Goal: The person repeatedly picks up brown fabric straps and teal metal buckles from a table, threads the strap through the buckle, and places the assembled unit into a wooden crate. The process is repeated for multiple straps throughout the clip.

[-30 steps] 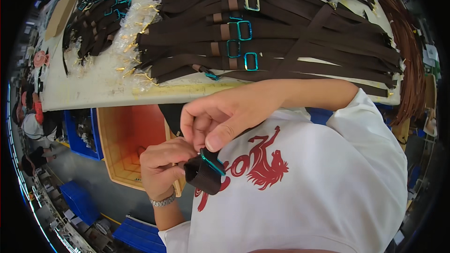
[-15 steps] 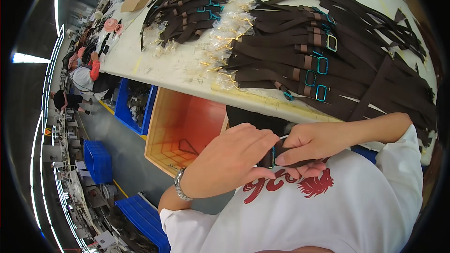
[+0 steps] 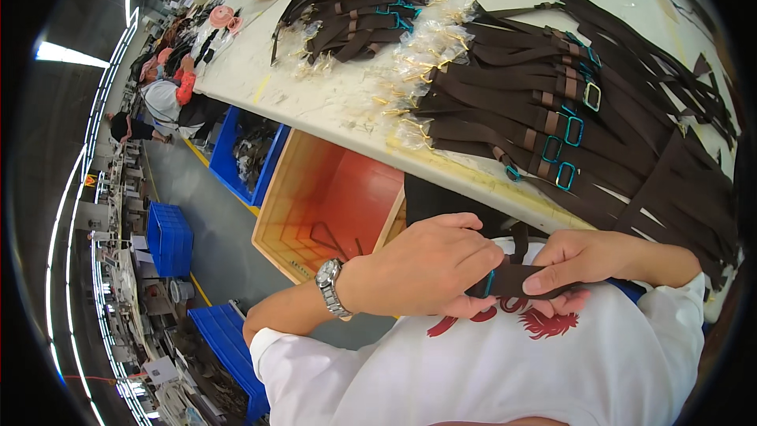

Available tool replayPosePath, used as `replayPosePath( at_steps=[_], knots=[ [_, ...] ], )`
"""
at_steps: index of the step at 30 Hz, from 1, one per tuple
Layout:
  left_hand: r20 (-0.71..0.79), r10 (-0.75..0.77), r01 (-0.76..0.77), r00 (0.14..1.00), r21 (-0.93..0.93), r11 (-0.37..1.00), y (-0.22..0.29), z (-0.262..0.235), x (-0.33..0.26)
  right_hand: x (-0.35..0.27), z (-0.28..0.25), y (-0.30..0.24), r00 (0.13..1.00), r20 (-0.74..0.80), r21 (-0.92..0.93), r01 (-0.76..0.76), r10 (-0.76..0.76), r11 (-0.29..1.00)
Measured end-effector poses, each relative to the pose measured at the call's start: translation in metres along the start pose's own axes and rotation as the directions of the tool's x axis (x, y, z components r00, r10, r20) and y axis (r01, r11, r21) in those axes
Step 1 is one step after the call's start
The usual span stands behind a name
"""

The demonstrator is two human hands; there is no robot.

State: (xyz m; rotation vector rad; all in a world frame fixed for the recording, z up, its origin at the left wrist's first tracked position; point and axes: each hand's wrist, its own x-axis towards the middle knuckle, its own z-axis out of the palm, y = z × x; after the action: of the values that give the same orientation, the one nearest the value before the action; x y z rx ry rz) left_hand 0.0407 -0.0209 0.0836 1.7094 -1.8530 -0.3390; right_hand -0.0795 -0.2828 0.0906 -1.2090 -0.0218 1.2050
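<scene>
In front of my white shirt, a dark brown webbing strap [image 3: 512, 282] is stretched between my hands. My left hand [image 3: 422, 268], with a metal watch on its wrist, closes its fingers around the strap's left part. Beside those fingertips shows a blue-green metal buckle [image 3: 489, 282], partly hidden by them. My right hand [image 3: 583, 263] pinches the strap between the thumb on top and fingers beneath. A short dark strap end [image 3: 520, 241] sticks up between the two hands.
Many brown straps [image 3: 505, 114] with buckles and plastic-wrapped hooks lie on the white table [image 3: 323, 110], beside a smaller strap pile [image 3: 355, 20]. Below its edge stand an orange crate [image 3: 347, 197] and a blue bin [image 3: 236, 154]. People [image 3: 169, 99] are farther left.
My hands have drawn slightly apart, showing more of the strap between them. A strap end now stands up where a pale strip showed before. The whole view has shifted.
</scene>
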Motion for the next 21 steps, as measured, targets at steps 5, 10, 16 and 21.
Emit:
replayPosePath(
  at_steps=[5,10,16,21],
  knots=[
    [-0.08,-0.088,0.072,0.993,-0.182,0.981,-0.008,-0.012,-0.01,-0.026,-0.021,0.011,0.997,-0.032,-0.103,0.065,-0.069,0.993],
    [0.354,-0.328,0.472,0.876,-0.482,0.738,-0.026,0.0,-0.022,-0.035,-0.043,0.023,0.98,0.086,-0.385,0.197,-0.177,0.902],
    [0.058,-0.367,0.366,0.928,-0.312,0.877,-0.014,0.019,0.0,-0.023,-0.044,0.048,0.853,-0.128,-0.74,0.257,-0.506,0.621],
    [-0.006,-0.361,0.35,0.933,-0.219,0.911,0.0,0.029,0.021,0.015,-0.006,0.039,0.761,-0.219,-0.715,0.301,-0.611,0.631]
  ],
)
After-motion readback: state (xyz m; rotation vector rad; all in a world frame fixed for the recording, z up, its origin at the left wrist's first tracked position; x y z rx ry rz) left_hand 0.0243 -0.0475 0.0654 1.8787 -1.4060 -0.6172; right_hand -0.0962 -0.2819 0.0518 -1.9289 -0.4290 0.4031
